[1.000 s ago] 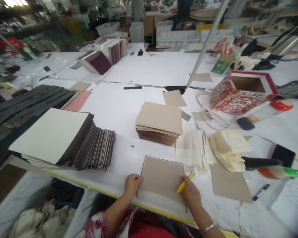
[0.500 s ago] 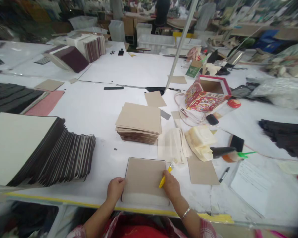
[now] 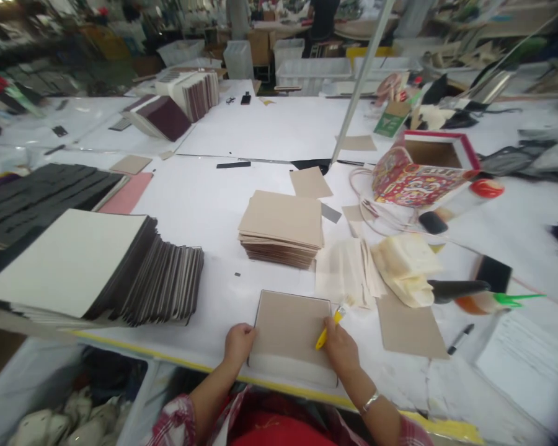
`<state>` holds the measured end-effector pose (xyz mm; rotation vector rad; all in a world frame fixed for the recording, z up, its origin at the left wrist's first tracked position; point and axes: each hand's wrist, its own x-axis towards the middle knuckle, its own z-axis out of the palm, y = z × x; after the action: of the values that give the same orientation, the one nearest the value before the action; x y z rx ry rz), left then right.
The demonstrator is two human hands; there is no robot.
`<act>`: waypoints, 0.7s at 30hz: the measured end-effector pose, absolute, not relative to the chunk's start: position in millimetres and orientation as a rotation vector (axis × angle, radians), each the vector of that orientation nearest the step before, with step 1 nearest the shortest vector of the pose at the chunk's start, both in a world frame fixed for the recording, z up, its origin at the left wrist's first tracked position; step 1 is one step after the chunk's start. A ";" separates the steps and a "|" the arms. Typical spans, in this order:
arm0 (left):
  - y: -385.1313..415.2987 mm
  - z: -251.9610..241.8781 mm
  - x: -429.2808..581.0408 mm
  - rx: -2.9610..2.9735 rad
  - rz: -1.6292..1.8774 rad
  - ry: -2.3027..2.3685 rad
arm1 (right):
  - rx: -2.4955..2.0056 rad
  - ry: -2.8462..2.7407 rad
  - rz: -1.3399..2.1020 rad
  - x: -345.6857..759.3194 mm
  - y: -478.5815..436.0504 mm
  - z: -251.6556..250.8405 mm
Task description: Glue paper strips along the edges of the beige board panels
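Observation:
A beige board panel with dark edging (image 3: 291, 331) lies flat before me at the table's front edge. My left hand (image 3: 240, 344) is closed on its left edge, thumb and fingers pinched together. At the opposite edge my right hand (image 3: 341, 348) grips a yellow-handled paintbrush (image 3: 323, 336), bristles pointing away from me, while its fingers rest against the panel. Just beyond the panel stands a stack of beige boards (image 3: 281, 220). Strips of cream cloth (image 3: 341, 269) lie beyond the brush tip, beside a crumpled yellowish cloth (image 3: 404, 263).
To the left sits a big pile of dark-edged panels (image 3: 79, 260). On the right are a loose board (image 3: 411, 325), a marker (image 3: 460, 339), a green-nozzled bottle (image 3: 481, 303), a written sheet (image 3: 525, 359) and a red patterned box (image 3: 423, 179). A slanted metal pole (image 3: 363, 77) rises behind.
My view has turned a little left, so everything sits further right in the picture. Both hands keep their places at the panel's edges, and the brush stays in my right hand.

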<state>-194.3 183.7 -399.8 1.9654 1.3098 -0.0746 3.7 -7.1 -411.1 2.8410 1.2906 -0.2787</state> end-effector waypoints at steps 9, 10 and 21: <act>202.0 -379.0 -188.0 2.136 -0.207 1.298 | 2.697 1.213 -0.392 19.0 -2.7 -390.5; 204.5 -375.2 -187.1 2.225 -0.205 1.254 | 2.706 1.208 -0.368 22.8 -2.8 -386.2; 209.2 -368.5 -167.4 2.850 -0.407 0.291 | 2.962 2.276 0.224 -8.1 24.7 -433.2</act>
<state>-167.4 209.2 -368.5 2.8505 0.2915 -0.4068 -8.1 24.7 -433.2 2.9619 2.2756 0.2242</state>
